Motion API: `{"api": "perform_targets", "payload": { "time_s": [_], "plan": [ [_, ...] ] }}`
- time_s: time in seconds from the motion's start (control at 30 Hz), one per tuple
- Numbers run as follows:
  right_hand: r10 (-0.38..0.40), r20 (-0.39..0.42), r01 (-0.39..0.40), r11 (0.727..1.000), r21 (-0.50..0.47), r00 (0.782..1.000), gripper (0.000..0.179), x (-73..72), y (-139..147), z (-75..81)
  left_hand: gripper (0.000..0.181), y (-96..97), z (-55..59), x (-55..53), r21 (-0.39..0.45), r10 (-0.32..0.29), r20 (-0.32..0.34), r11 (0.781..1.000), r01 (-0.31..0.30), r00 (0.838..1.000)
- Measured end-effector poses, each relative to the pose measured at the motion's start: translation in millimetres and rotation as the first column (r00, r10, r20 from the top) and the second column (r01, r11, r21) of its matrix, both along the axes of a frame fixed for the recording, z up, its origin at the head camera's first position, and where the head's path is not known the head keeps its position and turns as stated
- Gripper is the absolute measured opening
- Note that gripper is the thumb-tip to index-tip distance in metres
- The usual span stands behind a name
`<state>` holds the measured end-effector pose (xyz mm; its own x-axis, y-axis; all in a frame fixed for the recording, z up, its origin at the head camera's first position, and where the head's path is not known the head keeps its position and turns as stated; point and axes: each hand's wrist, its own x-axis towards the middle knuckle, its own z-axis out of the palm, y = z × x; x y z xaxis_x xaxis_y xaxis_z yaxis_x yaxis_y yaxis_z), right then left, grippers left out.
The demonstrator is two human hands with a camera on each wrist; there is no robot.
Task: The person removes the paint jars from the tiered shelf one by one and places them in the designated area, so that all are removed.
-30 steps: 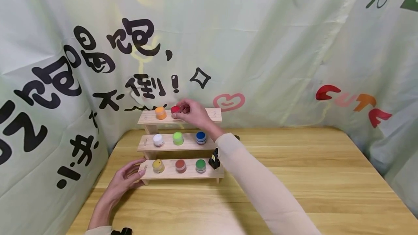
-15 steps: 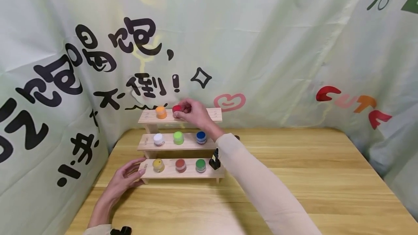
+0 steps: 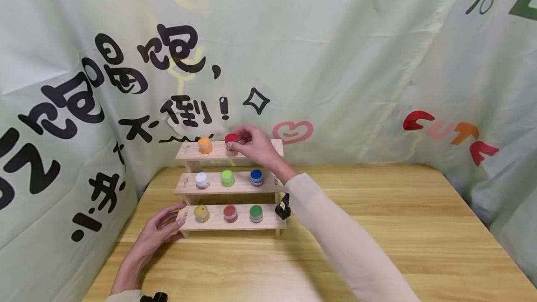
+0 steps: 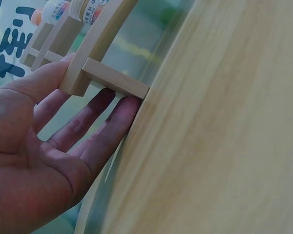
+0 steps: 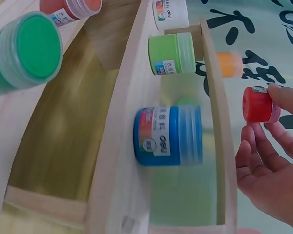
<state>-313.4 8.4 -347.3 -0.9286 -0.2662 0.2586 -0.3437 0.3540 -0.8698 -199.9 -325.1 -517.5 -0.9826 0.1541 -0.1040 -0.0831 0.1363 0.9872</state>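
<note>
A three-tier wooden stand [image 3: 251, 224] holds small paint jars. At its top tier, my right hand [image 3: 257, 146] pinches a red paint jar [image 5: 257, 105] between thumb and fingers, right of the orange jar [image 3: 205, 145]. My left hand [image 3: 158, 229] grips the left end of the bottom tier. The left wrist view shows that thumb at the board's end and the fingers [image 4: 112, 129] beneath, near the stand's leg [image 4: 116, 78]. On the middle tier sit white [image 3: 202, 180], light green [image 3: 227, 178] and blue [image 5: 168, 136] jars.
Yellow [image 3: 202, 213], brownish-red [image 3: 230, 214] and green [image 3: 256, 213] jars line the bottom tier. The stand is on a wood-grain table [image 3: 377, 227]. A printed curtain [image 3: 344, 69] hangs close behind the stand and along the left side.
My right hand has slid a little to the right along the top tier with the red jar, widening the gap from the orange jar. The left hand stays at the bottom tier's end.
</note>
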Motion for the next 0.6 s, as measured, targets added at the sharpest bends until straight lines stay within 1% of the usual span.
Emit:
{"api": "perform_targets", "payload": {
  "time_s": [0.3,0.5,0.6],
  "plan": [
    [0.016,-0.049,-0.016,1.0,0.003,0.999,0.028,8.3,18,6.0,0.059,0.1,-1.3,-2.7,-0.007,-0.002,-0.002,1.0,0.002,1.0],
    [0.025,-0.083,-0.027,0.999,-0.018,0.996,0.03,19.4,31,10.3,0.059,-0.7,-0.1,-2.7,-0.006,-0.004,-0.005,1.0,0.004,1.0],
    [0.026,-0.099,-0.028,1.0,-0.013,0.995,0.03,25.1,38,10.7,0.059,-1.0,0.1,-1.8,-0.01,-0.009,-0.01,1.0,0.009,1.0]
  ]
}}
